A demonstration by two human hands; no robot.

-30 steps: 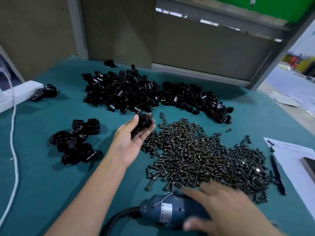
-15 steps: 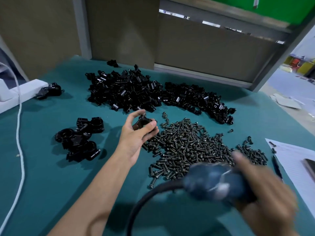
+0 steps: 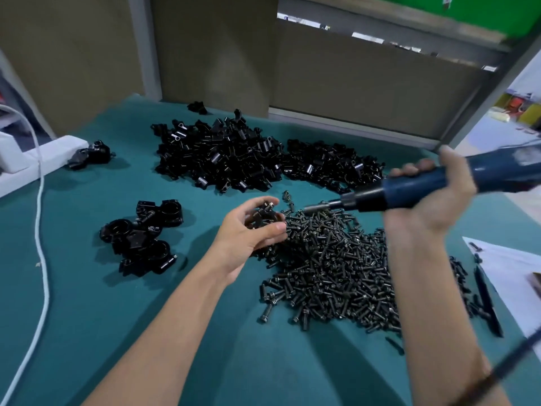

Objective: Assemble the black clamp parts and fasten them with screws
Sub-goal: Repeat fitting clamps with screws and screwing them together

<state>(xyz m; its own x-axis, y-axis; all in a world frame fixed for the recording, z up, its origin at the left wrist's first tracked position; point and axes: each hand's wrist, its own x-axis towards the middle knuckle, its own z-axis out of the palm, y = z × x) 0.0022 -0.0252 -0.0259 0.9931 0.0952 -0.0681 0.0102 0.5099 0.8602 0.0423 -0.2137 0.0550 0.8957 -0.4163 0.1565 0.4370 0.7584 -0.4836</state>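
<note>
The black clamp [image 3: 261, 219] sits in the left hand [image 3: 246, 241], fingers curled round it, just over the near edge of the heap of screws [image 3: 330, 271]. A screw [image 3: 268, 204] stands up from its top. The right hand [image 3: 430, 206] grips a blue electric screwdriver [image 3: 415, 190], its bit pointing at the clamp but short of it. Behind lies a big pile of loose clamp parts [image 3: 228, 159]. A few assembled clamps [image 3: 140, 238] lie to the left on the green bench [image 3: 87, 317].
</note>
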